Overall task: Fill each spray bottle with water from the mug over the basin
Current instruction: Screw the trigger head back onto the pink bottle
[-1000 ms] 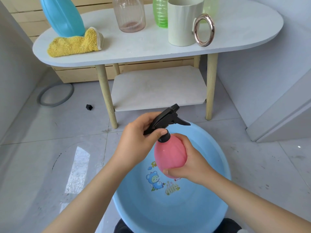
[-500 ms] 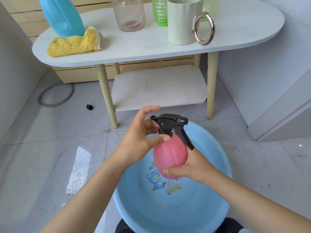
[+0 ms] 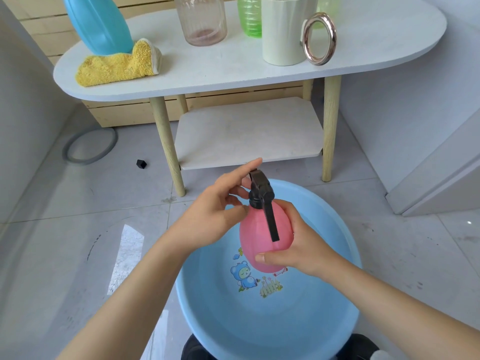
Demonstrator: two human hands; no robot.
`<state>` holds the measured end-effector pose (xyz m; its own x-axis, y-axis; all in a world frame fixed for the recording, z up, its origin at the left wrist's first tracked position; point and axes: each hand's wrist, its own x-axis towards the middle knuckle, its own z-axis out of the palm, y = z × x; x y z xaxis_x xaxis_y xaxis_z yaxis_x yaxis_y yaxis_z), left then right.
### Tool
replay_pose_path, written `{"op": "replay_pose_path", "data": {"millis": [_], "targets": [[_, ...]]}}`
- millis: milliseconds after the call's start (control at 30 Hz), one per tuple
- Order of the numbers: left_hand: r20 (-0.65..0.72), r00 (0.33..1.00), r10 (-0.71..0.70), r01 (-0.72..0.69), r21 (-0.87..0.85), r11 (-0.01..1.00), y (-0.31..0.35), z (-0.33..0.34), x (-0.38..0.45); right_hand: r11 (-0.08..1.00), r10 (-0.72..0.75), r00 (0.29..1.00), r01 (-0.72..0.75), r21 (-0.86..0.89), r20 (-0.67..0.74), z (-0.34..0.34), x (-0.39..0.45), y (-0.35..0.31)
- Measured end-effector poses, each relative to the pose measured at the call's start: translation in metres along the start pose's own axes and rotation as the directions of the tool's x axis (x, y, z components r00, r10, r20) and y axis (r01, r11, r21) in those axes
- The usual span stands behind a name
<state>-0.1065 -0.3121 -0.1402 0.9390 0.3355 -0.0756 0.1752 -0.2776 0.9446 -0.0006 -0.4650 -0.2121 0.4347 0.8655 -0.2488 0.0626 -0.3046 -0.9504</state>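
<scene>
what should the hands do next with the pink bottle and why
Probably keep twisting the black spray head off. The right hand grips the pink bottle over the basin, and the left hand has its fingers at the collar, yet the head sits on the neck. The mug stands on the table; no water can go in until the neck is open.

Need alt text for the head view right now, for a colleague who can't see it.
Over a blue basin, the right hand grips a pink spray bottle while the left hand pinches its black trigger cap. A cream mug stands on the white table behind.
</scene>
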Motion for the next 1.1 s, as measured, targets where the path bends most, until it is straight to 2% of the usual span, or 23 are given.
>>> {"op": "replay_pose_path", "data": {"millis": [133,300,467,533,667,800,867,967,1100], "targets": [[0.044,0.986,-0.161,0.165,-0.132,0.977,0.008,-0.009,0.006,1.0,0.005,1.0,-0.005,-0.017,-0.001,-0.002,-0.002,0.001],[0.031,0.982,-0.188,0.185,0.078,0.98,0.031,-0.008,0.002,0.999,0.001,1.0,-0.001,-0.045,-0.004,0.0,-0.003,0.004],[0.03,0.97,-0.242,0.235,0.162,0.958,0.038,-0.01,0.003,0.999,0.017,1.0,-0.018,-0.034,-0.016,0.0,-0.005,0.007],[0.012,0.979,-0.204,0.198,0.204,0.959,0.039,-0.013,0.001,0.999,0.004,1.0,-0.004,-0.032,-0.014,-0.002,-0.006,0.006],[0.017,0.995,-0.094,0.079,0.413,0.907,0.04,-0.015,0.001,1.0,0.009,1.0,-0.008,-0.021,0.005,-0.002,-0.007,0.006],[-0.059,0.997,0.057,0.004,0.725,0.689,0.036,-0.014,0.003,0.999,0.022,1.0,-0.022,-0.029,0.004,-0.001,-0.008,0.008],[-0.063,0.99,0.123,-0.032,0.765,0.644,0.034,-0.012,0.004,0.999,0.022,1.0,-0.022,-0.024,0.004,-0.002,-0.007,0.009],[-0.038,0.994,0.106,-0.046,0.718,0.694,0.035,-0.013,0.004,1.0,0.016,1.0,-0.016,-0.023,0.004,-0.003,-0.007,0.009],[-0.076,0.997,0.018,0.029,0.57,0.821,0.038,-0.011,0.002,0.999,0.013,1.0,-0.013,-0.036,0.004,-0.003,-0.007,0.007]]}}
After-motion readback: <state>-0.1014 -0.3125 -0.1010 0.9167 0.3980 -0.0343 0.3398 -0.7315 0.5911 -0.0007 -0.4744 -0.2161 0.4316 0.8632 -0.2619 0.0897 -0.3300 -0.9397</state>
